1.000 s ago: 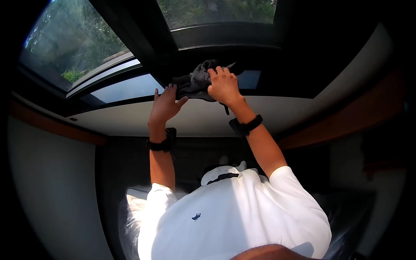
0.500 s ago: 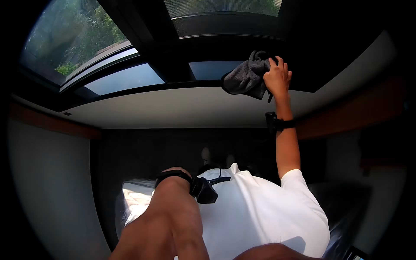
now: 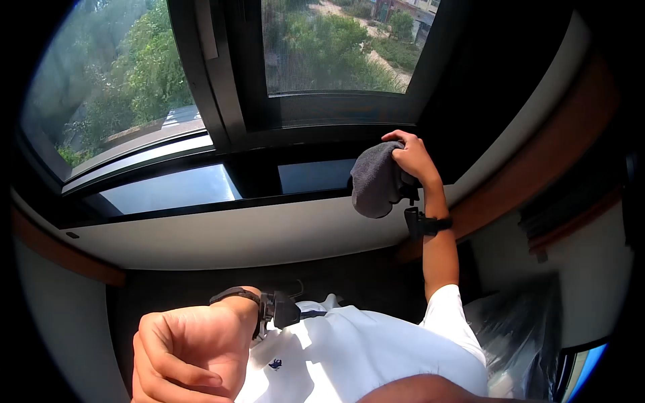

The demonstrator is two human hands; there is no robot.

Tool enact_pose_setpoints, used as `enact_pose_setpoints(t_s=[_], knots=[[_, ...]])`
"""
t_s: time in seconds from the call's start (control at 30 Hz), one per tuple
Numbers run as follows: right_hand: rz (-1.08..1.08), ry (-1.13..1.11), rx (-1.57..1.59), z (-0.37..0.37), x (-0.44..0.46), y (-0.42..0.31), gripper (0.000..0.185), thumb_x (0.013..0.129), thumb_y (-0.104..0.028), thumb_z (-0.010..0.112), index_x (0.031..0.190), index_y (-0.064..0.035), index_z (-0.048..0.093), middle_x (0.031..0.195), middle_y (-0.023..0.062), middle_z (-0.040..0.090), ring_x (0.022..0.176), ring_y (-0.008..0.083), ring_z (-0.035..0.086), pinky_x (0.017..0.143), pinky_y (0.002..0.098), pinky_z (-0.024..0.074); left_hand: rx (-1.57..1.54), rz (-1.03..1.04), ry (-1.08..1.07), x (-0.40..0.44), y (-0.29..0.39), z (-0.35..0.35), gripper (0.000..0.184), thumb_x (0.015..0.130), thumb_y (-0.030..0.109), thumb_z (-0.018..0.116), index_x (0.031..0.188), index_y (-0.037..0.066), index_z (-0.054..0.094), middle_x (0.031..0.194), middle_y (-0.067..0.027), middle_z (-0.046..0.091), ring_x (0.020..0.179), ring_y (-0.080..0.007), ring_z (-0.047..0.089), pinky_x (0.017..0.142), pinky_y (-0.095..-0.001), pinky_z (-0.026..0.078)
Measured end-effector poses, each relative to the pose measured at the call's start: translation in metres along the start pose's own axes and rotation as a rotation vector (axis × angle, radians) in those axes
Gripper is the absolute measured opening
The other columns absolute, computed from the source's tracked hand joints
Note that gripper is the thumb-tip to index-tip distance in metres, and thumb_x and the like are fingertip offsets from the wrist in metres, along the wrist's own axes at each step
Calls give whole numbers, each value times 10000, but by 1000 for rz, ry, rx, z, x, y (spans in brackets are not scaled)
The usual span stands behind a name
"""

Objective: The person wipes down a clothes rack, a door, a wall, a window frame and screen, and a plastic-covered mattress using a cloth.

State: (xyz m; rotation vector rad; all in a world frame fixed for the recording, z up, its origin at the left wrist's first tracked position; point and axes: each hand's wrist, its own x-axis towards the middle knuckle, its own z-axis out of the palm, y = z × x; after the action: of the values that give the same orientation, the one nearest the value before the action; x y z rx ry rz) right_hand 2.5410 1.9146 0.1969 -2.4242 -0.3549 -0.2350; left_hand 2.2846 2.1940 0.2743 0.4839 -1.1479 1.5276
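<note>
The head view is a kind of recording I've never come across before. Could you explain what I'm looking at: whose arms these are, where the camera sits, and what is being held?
There is no robot here: these are one person's bare arms. The camera is worn on the head and looks forward and down, so the person's own white short-sleeved shirt fills the bottom. Each wrist wears a black strap with a small black device. The right hand holds a soft dark grey cloth, which hangs at the front edge of a glossy black window sill. The pale patches on that sill look like reflections. The left hand is close to the camera, loosely curled, with nothing visible in it.
</note>
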Motion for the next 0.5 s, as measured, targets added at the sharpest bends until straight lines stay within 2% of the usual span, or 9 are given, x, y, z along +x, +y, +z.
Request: enact_pose_setpoints(t_s=[0.03,0.07,0.13,0.17,0.23,0.33,0.4,0.43,0.5], knots=[[-56,35,-43,-5,4,-37,511,709,-91,536,1207,-64,647,859,156,704,779,262,687,811,338,520,4,-53,-58,15,7,-18,191,997,231,490,1023,119,643,854,29,633,785,-72,635,634,-236,510],[-116,73,-78,-6,9,-70,519,720,-118,563,1231,-61,630,857,157,703,784,257,696,813,341,521,-133,-340,-300,39,47,-71,341,983,372,559,1232,154,637,1274,-33,608,1202,-174,549,1096,-369,363],[-263,111,-28,1,23,-132,529,734,-169,599,1249,-46,613,845,160,698,791,262,698,799,352,524,178,-44,50,61,5,-28,302,968,309,552,1225,176,640,1210,13,651,1184,-66,545,1004,-355,438],[-392,126,35,10,30,-156,553,748,-220,636,1266,-30,597,833,164,693,798,267,700,784,363,526,197,-43,20,73,2,-33,306,968,313,553,1229,177,636,1217,15,647,1188,-69,542,1001,-356,437],[-453,156,-23,35,55,-197,652,762,-351,708,1276,24,568,839,177,690,808,295,703,753,394,540,205,-62,-42,89,15,-59,313,968,320,555,1237,181,630,1229,19,639,1197,-76,535,995,-359,434],[-530,292,-159,78,97,-239,728,762,-406,732,1291,48,524,859,195,687,831,323,705,750,422,559,214,-86,-83,101,23,-82,324,967,331,558,1250,186,621,1248,24,627,1210,-85,526,987,-362,431],[-637,483,-254,96,119,-254,748,753,-454,747,1249,53,512,956,226,679,838,348,706,752,439,573,219,-98,-105,108,27,-87,332,967,338,561,1258,189,615,1260,28,619,1218,-92,519,981,-364,429],[-627,478,-255,98,121,-262,748,753,-454,747,1249,53,512,956,226,679,838,348,706,752,439,573,221,-109,-111,111,29,-90,336,967,342,562,1262,191,612,1266,30,615,1223,-95,516,978,-366,428],[-468,461,-242,100,120,-279,556,788,-319,753,1165,18,522,1057,209,662,903,306,693,821,400,559,222,-124,-115,115,31,-99,344,966,349,564,1271,194,605,1279,34,607,1231,-102,509,973,-368,425]])
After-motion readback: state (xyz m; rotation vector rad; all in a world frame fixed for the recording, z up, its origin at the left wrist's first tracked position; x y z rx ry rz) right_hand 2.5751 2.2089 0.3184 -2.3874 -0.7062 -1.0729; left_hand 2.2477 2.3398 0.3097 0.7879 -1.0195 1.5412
